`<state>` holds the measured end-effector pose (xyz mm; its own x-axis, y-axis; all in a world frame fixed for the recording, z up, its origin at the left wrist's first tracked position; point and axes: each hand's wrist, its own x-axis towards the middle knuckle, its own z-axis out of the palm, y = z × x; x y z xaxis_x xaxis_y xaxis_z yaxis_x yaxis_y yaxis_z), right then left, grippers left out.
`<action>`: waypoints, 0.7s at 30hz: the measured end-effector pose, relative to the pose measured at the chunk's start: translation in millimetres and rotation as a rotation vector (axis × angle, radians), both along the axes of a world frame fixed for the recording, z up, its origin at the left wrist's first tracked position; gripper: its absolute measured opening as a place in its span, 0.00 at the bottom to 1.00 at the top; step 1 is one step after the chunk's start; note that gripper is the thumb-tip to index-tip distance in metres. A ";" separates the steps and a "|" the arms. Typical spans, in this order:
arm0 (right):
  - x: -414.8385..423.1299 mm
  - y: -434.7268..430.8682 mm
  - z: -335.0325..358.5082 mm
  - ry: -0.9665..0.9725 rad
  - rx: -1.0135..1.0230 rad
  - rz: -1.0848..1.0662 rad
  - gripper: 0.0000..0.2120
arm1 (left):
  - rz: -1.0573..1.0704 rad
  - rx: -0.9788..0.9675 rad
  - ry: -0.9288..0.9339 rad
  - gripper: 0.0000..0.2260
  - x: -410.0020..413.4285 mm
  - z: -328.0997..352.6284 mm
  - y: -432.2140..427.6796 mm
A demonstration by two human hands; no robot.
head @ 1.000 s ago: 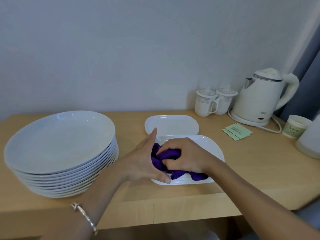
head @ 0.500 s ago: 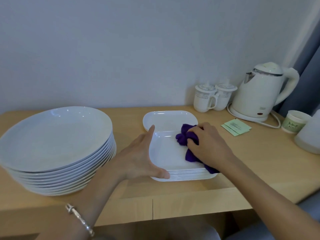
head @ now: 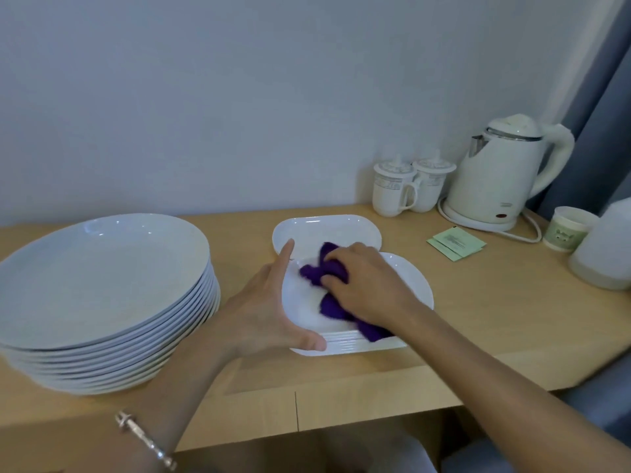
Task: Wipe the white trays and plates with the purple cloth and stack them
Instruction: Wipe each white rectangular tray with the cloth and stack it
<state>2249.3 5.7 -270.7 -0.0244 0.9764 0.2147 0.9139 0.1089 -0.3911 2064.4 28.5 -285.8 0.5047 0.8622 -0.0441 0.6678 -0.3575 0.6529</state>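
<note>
Centre frame | my right hand point(head: 368, 285) gripped the bunched purple cloth point(head: 329, 268) on top tray point(head: 302, 302) | my left hand point(head: 269, 308), fingers straight, braced tray stack point(head: 345, 344) | judged: sweep into corners, press lightly.

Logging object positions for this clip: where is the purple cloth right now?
In the head view, the purple cloth is bunched under the right hand on the top of the tray stack, centre frame, right of the plate stack.

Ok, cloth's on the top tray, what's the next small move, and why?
Probably sweep the cloth toward the bare left end of the tray: the right hand presses it on the middle, and the left hand braces the stack at that end.
</note>
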 end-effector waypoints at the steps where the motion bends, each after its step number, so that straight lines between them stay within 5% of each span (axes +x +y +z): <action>1: 13.8 -0.5 1.1 -0.030 0.002 -0.076 0.15 | 0.002 -0.002 0.009 0.64 -0.4 0.8 -1.3; 7: 8.9 3.8 -6.8 -0.123 -0.006 -0.274 0.16 | 0.015 -0.005 -0.002 0.63 1.9 -1.6 -3.7; 14: -70.8 13.6 -9.3 -0.015 0.032 -0.044 0.14 | 0.021 -0.046 -0.144 0.66 1.6 -11.7 5.0; 21: 6.9 3.6 3.6 -0.087 -0.050 -0.153 0.17 | -0.011 -0.050 -0.036 0.63 -2.4 -0.5 -1.2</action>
